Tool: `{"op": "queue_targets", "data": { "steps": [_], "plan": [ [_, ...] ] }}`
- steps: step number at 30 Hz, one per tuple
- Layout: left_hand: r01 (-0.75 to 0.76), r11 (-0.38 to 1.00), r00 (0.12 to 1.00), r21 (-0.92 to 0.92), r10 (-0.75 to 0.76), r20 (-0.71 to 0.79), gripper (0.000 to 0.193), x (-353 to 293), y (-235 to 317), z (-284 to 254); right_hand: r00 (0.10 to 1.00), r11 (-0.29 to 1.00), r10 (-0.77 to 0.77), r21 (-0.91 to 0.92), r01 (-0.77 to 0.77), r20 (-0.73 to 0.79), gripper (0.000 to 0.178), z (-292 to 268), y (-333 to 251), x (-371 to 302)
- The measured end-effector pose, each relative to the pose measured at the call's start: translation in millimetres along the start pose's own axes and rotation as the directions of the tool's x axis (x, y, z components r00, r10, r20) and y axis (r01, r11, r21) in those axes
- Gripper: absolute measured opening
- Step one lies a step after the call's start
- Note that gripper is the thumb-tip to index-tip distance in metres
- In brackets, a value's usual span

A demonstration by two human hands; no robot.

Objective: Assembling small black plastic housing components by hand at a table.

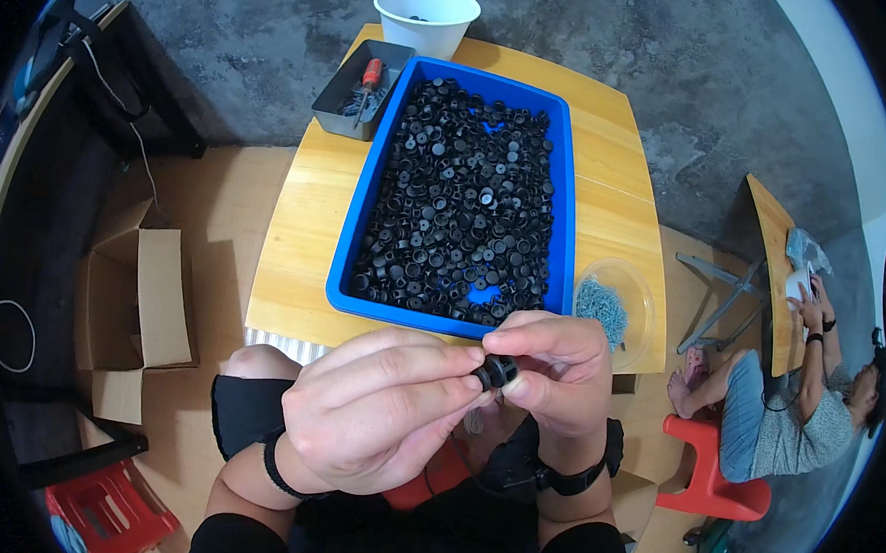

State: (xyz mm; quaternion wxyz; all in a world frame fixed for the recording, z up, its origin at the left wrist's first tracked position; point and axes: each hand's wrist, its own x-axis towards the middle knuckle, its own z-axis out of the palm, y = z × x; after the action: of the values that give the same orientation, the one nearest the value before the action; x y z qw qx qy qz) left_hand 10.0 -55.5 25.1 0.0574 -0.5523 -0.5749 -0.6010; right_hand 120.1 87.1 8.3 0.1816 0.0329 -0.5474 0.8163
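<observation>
Just in front of the blue tray's near edge, both my hands meet around a small round black plastic part [499, 371]. My left hand [376, 403] pinches its left side, fingers stretched along it. On the other side my right hand [563, 368] grips the same part between thumb and forefinger. Fingertips cover some of it, so its full shape is hidden. Beyond my hands, the blue tray [569, 233] holds a thick layer of similar black round parts [457, 197].
On the wooden table [301, 209] stand a grey bin [330, 105] with a red-handled screwdriver [372, 75], a white bucket [427, 3], and a clear tub [640, 332] of teal pieces [602, 310]. A cardboard box [169, 302] lies left; a person [795, 435] sits right.
</observation>
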Motion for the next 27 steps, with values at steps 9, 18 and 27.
{"op": "queue_targets", "data": {
  "steps": [9, 18, 27],
  "plan": [
    [0.027, 1.0, 1.0, -0.011, -0.027, 0.011, 0.017, 1.5, 0.4, -1.3, 0.999, 0.994, -0.03, -0.108, 0.028, -0.015, 0.029, 0.5, 0.1, -0.4],
    [0.088, 0.994, 0.996, -0.059, -0.087, 0.013, 0.016, 0.2, 1.0, -1.8, 0.991, 0.934, -0.134, -0.33, 0.135, 0.026, 0.029, -0.3, -2.9, 1.6],
    [0.091, 0.993, 0.995, -0.075, -0.089, 0.033, 0.016, 0.8, 0.7, -2.3, 0.988, 0.888, -0.149, -0.435, 0.152, 0.041, 0.028, 3.5, -6.7, 1.1]
  ]
}}
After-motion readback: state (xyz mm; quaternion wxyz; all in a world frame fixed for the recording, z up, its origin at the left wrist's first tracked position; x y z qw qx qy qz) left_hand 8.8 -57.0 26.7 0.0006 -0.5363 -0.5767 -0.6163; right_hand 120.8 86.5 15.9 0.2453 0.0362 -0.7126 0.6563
